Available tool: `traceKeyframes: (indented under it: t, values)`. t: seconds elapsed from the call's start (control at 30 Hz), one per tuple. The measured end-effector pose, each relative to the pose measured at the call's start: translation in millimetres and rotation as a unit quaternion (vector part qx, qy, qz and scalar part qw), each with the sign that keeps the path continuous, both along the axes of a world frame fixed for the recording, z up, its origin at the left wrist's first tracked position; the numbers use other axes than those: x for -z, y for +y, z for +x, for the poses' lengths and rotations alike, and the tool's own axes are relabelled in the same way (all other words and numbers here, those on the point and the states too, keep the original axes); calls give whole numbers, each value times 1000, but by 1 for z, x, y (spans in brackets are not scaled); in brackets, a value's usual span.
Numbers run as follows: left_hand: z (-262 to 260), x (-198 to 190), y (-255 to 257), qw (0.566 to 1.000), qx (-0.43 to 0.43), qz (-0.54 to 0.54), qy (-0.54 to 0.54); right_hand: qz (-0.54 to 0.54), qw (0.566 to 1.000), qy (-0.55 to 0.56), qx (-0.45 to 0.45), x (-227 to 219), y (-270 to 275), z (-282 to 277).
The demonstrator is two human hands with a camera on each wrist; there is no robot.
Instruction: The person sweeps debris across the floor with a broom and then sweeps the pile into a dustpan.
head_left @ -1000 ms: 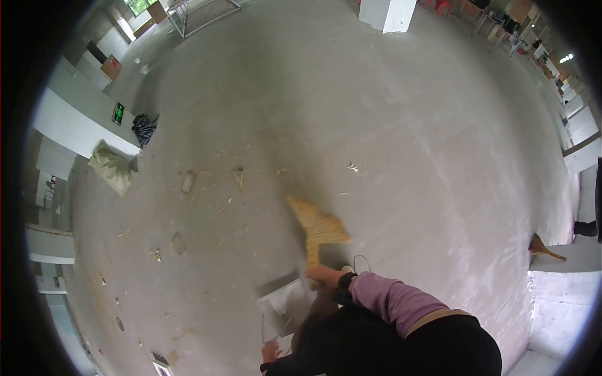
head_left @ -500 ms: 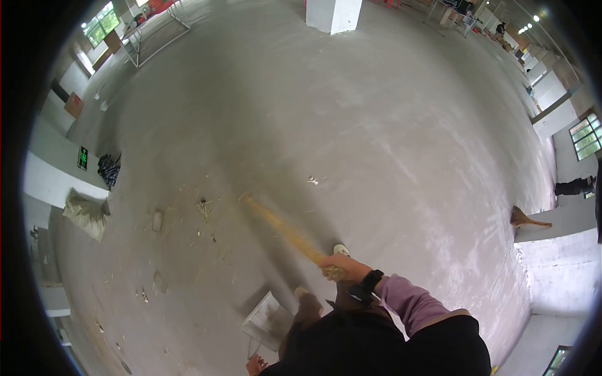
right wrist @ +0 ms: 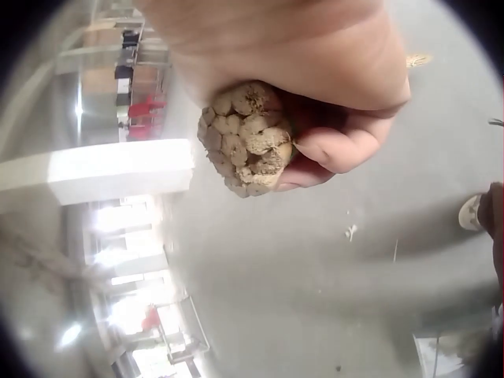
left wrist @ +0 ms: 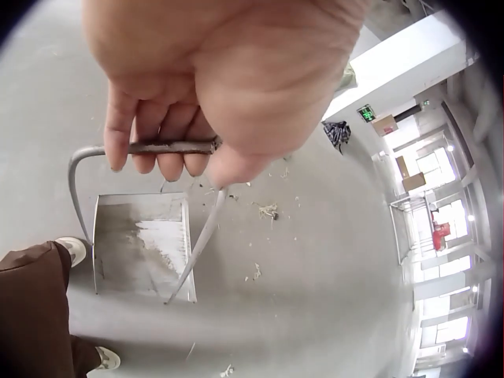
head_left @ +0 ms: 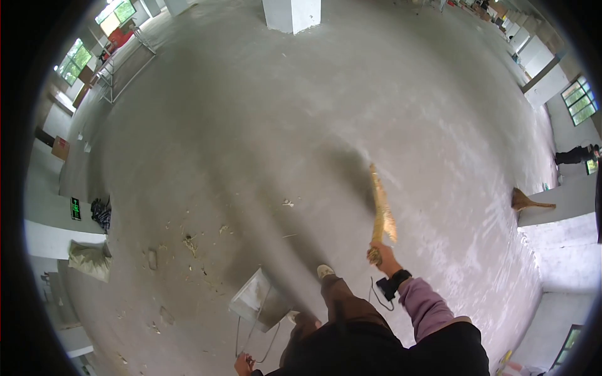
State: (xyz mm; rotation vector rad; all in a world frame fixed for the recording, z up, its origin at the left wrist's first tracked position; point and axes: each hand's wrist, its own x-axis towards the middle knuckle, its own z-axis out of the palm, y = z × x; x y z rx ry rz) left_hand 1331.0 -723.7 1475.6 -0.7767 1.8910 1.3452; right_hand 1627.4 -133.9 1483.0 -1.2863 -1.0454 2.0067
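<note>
In the head view my right hand (head_left: 387,258) grips a straw hand broom (head_left: 380,210) by its handle, with the bristles pointing away and raised over the floor. The right wrist view shows the bundled butt end (right wrist: 246,142) of that handle poking out of the fist. My left hand (left wrist: 260,87) has its fingers hooked around the bent metal handle (left wrist: 169,148) of a dustpan (left wrist: 118,244). The pan hangs low beside my legs, its tray streaked with pale dust. Scattered straw bits (head_left: 190,244) lie on the floor ahead and to the left.
A white scrap (head_left: 288,203) lies on the concrete floor ahead. At the left are a pale sack (head_left: 89,260) and a black bag (head_left: 101,214) by a wall. A white pillar (head_left: 292,15) stands ahead. Another broom (head_left: 527,200) leans at the right, near a person (head_left: 575,155).
My right hand has swung the broom from low in front out to the right and up off the floor. The left hand keeps the dustpan, and the view has turned right.
</note>
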Motion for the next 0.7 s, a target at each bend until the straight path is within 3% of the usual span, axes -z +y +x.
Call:
traceKeyframes:
  t: [0.07,0.17,0.23,0.37,0.5,0.57,0.6,0.7]
  values:
    - [-6,4,14,1000,4,20,8,-193,968,53,151,-7,39,8]
    - [-9,0,37,997,66,38,16,-199,965,59,162,0,89,23]
    - [-11,-10,60,997,62,42,26,-224,961,25,162,7,122,22]
    - [-12,-20,84,996,68,35,39,-279,956,-6,92,9,141,5]
    - [-4,-17,70,998,54,26,28,-270,957,-104,-14,16,95,-45]
    - [0,-8,58,999,39,12,12,-212,968,-105,-84,15,51,-72]
    - [3,-2,50,999,41,18,10,-196,972,-107,-73,21,24,-88]
    - [17,13,13,999,35,29,2,-255,923,-213,-194,32,-36,-133]
